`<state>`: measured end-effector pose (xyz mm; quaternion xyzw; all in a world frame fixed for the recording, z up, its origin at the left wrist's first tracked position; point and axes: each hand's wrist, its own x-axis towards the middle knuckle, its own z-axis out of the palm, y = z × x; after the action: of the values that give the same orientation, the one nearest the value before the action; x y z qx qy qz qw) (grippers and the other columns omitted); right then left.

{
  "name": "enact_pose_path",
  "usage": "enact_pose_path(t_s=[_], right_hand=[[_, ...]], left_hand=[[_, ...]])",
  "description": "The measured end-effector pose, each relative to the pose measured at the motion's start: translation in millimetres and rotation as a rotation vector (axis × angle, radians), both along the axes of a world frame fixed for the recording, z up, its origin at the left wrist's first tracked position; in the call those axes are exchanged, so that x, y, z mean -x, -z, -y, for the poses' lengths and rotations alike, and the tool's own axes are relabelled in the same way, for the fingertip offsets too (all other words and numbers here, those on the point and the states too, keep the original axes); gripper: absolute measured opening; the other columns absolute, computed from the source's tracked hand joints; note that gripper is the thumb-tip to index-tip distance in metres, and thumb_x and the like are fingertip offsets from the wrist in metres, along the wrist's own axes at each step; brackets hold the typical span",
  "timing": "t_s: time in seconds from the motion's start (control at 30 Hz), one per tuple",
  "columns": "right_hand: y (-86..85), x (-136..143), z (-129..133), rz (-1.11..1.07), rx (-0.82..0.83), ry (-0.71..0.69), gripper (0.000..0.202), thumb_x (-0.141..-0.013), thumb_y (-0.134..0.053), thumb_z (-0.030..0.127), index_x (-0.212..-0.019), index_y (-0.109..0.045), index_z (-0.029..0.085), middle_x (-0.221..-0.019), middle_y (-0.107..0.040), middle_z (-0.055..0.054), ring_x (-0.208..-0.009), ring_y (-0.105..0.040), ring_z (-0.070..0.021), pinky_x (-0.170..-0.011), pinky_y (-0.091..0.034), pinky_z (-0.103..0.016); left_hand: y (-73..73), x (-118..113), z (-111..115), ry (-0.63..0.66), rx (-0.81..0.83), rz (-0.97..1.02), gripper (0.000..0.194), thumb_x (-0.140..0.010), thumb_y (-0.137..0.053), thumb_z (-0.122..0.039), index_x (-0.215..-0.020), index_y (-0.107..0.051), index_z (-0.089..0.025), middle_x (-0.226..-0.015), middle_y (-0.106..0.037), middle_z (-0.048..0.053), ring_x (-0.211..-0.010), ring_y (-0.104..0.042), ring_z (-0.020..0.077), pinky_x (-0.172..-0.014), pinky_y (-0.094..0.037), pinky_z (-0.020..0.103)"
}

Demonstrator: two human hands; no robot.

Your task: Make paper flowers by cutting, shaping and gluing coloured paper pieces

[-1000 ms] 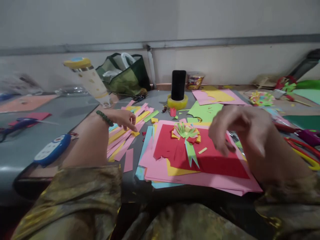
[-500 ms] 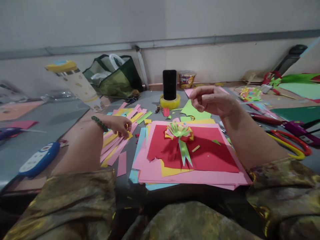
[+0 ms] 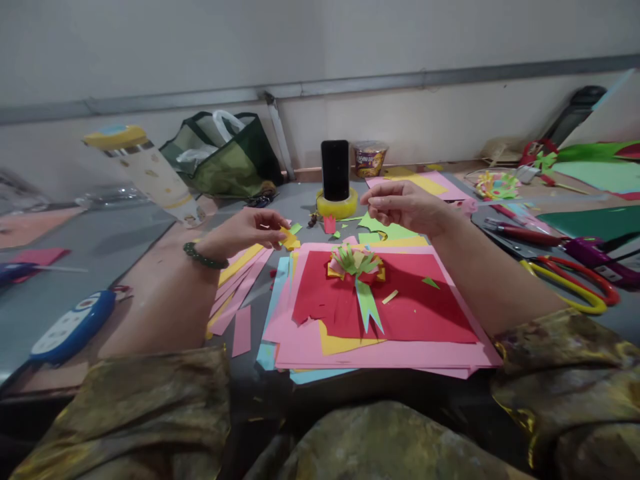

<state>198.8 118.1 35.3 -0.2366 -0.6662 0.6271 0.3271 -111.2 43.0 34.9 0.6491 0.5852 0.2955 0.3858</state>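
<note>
With twelve o'clock pointing away from the body, the left hand (image 3: 255,230) hangs above the near-left papers, thumb and fingers closed in what looks like a pinch on a small, folded yellow paper piece (image 3: 289,239) at its three o'clock side. A light grip on one edge would suit so small a piece best, since hard pressure could crease it; the wrists are best held high, clear of the loose scraps. The right hand (image 3: 400,203) is raised with its fingers curled and the tips drawn close to the thumb; whether anything thin sits between them, I cannot tell. The layered green, pink, red and yellow paper rosette (image 3: 357,262), its forked green paper tails (image 3: 368,308) pointing to six o'clock, lies on a torn-edged red paper sheet (image 3: 425,320), at about seven o'clock from the right hand and between three and four from the left. Long pink and yellow paper strips (image 3: 243,287) fan out at seven o'clock from the left hand.
</note>
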Motion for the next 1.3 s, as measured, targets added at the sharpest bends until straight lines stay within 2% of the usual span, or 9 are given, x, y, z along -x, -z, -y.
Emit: enact_pose_path(t_s=[0.1,0.23,0.4,0.53,0.7,0.87,1.03,1.3], right_hand=[[5.0,6.2,1.0,0.033,-0.001,0.057,0.027,-0.063,-0.090,0.029,-0.078,-0.073,0.014,-0.060,-0.065,0.002,-0.049,-0.052,-0.0061,-0.042,-0.039,-0.018],[8.6,16.3,9.4,0.087,-0.050,0.112,0.023,-0.063,-0.087,0.026,-0.076,-0.071,0.015,-0.059,-0.064,0.003,-0.046,-0.051,-0.0059,-0.042,-0.039,-0.018],[15.0,31.6,24.8,0.150,-0.117,0.064,0.020,-0.068,-0.081,0.026,-0.077,-0.067,0.017,-0.063,-0.065,0.003,-0.053,-0.058,-0.0095,-0.046,-0.043,-0.020],[26.6,42.9,32.4,0.132,-0.157,0.081,0.021,-0.066,-0.077,0.020,-0.074,-0.058,0.019,-0.065,-0.064,0.004,-0.060,-0.060,-0.0109,-0.055,-0.046,-0.022],[36.3,48.0,34.9,0.107,-0.316,0.114,0.019,-0.066,-0.069,0.015,-0.073,-0.053,0.020,-0.066,-0.061,0.005,-0.062,-0.059,-0.0115,-0.060,-0.046,-0.025],[36.6,47.3,35.1,0.089,-0.362,0.132,0.016,-0.067,-0.066,0.017,-0.073,-0.052,0.021,-0.064,-0.056,0.006,-0.061,-0.058,-0.0112,-0.059,-0.045,-0.024],[37.0,48.0,35.0,0.083,-0.365,0.136,0.014,-0.068,-0.065,0.017,-0.074,-0.054,0.020,-0.064,-0.058,0.005,-0.060,-0.059,-0.0118,-0.060,-0.048,-0.027],[33.3,47.1,38.0,0.047,-0.356,0.165,0.012,-0.068,-0.067,0.020,-0.077,-0.059,0.020,-0.069,-0.065,0.002,-0.063,-0.061,-0.0126,-0.060,-0.051,-0.027]], left_hand=[[9.8,-21.7,2.7,-0.051,-0.084,0.170,0.045,-0.051,-0.090,-0.044,-0.081,-0.072,-0.018,-0.071,-0.072,0.003,-0.061,-0.068,0.0164,-0.055,-0.054,0.025],[17.6,-46.6,9.3,-0.061,-0.122,0.281,0.046,-0.051,-0.091,-0.045,-0.081,-0.072,-0.017,-0.069,-0.072,0.002,-0.061,-0.067,0.0146,-0.056,-0.056,0.024],[26.4,-63.7,15.5,-0.060,-0.141,0.360,0.042,-0.054,-0.089,-0.042,-0.084,-0.072,-0.017,-0.073,-0.072,0.001,-0.064,-0.068,0.0142,-0.058,-0.057,0.025],[33.4,-69.2,17.2,-0.059,-0.135,0.396,0.040,-0.058,-0.086,-0.037,-0.089,-0.071,-0.018,-0.074,-0.070,-0.001,-0.066,-0.069,0.0148,-0.060,-0.056,0.025],[36.5,-74.3,19.9,-0.074,-0.090,0.433,0.040,-0.060,-0.084,-0.034,-0.095,-0.070,-0.019,-0.074,-0.069,-0.002,-0.069,-0.069,0.0148,-0.063,-0.055,0.024],[34.2,-78.9,21.8,-0.091,0.004,0.537,0.040,-0.057,-0.086,-0.037,-0.088,-0.069,-0.018,-0.078,-0.070,-0.001,-0.065,-0.067,0.0122,-0.060,-0.053,0.022],[34.3,-80.6,21.3,-0.073,0.037,0.558,0.039,-0.053,-0.088,-0.042,-0.072,-0.067,-0.017,-0.068,-0.065,-0.003,-0.060,-0.064,0.0100,-0.058,-0.051,0.020],[30.8,-80.7,23.7,-0.109,-0.030,0.520,0.043,-0.053,-0.088,-0.046,-0.078,-0.067,-0.018,-0.075,-0.066,-0.003,-0.064,-0.065,0.0118,-0.062,-0.053,0.023]])
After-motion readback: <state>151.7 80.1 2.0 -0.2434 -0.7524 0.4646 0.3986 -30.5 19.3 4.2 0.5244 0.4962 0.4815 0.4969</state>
